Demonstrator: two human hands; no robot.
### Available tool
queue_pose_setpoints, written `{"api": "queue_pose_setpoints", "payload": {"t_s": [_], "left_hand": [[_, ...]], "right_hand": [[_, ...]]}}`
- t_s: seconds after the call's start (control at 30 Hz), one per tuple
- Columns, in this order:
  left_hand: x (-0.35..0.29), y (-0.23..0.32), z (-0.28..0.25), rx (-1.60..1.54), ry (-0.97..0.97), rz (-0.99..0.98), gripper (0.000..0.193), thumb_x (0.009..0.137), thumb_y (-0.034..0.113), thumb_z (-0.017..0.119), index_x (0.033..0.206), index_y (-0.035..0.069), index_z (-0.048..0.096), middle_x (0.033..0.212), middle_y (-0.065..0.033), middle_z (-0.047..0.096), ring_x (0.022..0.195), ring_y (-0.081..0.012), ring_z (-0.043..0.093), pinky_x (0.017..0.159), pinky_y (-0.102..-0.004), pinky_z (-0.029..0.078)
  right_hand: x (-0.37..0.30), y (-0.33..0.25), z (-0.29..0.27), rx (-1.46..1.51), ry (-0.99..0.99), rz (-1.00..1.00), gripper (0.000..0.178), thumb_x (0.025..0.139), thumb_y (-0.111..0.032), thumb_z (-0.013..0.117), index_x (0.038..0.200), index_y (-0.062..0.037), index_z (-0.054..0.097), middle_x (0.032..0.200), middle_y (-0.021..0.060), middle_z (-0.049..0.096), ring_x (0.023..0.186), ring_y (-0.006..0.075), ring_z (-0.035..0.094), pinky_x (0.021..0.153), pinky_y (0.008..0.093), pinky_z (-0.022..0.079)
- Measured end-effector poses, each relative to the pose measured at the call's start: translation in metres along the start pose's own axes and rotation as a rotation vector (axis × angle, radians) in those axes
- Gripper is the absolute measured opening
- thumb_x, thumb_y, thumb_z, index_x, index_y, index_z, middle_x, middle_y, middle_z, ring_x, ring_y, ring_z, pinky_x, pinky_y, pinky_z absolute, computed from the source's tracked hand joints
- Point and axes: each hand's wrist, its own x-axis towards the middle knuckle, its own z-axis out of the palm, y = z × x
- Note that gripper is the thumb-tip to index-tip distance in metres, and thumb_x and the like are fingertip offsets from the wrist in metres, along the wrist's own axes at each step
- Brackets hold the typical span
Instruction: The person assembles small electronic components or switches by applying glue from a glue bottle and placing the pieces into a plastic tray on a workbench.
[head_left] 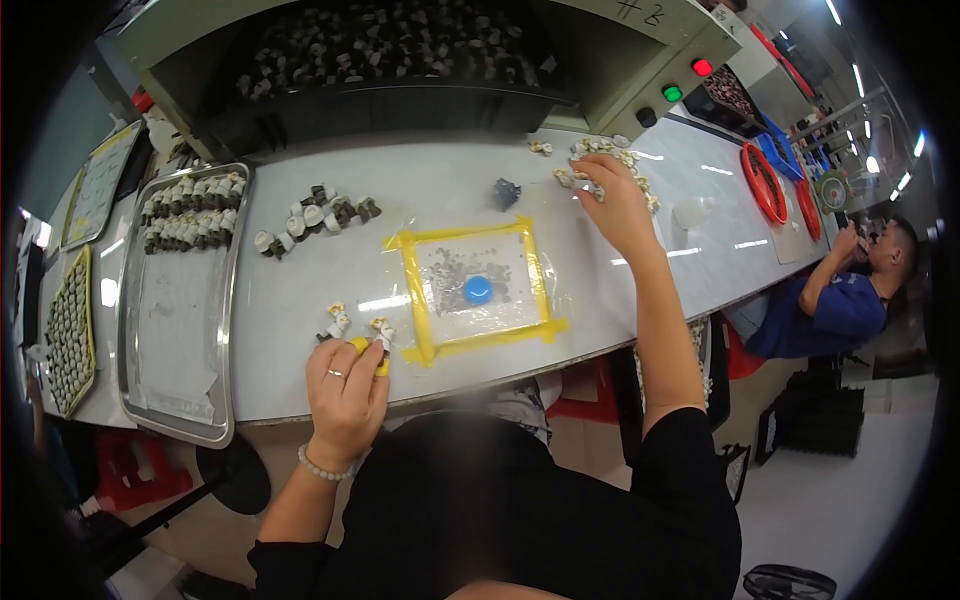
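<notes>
The right hand (612,192) stretches far out, fingers curled down into a heap of small parts (600,165) beyond the yellow-taped square (478,288). The left hand (347,388) pinches a yellow piece (361,347) just left of that square. A metal tray (176,330) of parts lies further left on the white surface (440,190).
</notes>
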Motion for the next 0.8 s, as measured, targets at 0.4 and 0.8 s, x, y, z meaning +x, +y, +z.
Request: {"api": "queue_pose_setpoints", "payload": {"t_s": [0.4, 0.8], "left_hand": [[0.07, -0.042, -0.019, 0.143, 0.003, -0.173, 0.037, 0.071, 0.001, 0.065, 0.108, -0.001, 0.058, 0.107, -0.0203, 0.054, 0.095, -0.035, 0.054, 0.081, -0.04, 0.046], [0.1, -0.069, 0.012, 0.198, -0.272, -0.27, 0.025, 0.072, -0.004, 0.055, 0.096, -0.001, 0.053, 0.096, -0.0185, 0.055, 0.084, -0.0368, 0.056, 0.074, -0.043, 0.047]], "right_hand": [[-0.014, -0.038, 0.013, 0.374, -0.221, 0.249, 0.027, 0.08, 0.001, 0.061, 0.106, -0.0016, 0.061, 0.097, 0.006, 0.056, 0.087, 0.0142, 0.059, 0.076, 0.0258, 0.048], [-0.071, -0.077, 0.011, 0.454, -0.307, 0.088, 0.02, 0.073, -0.003, 0.073, 0.09, -0.0007, 0.063, 0.089, 0.0067, 0.059, 0.079, 0.016, 0.058, 0.069, 0.0272, 0.048]]}}
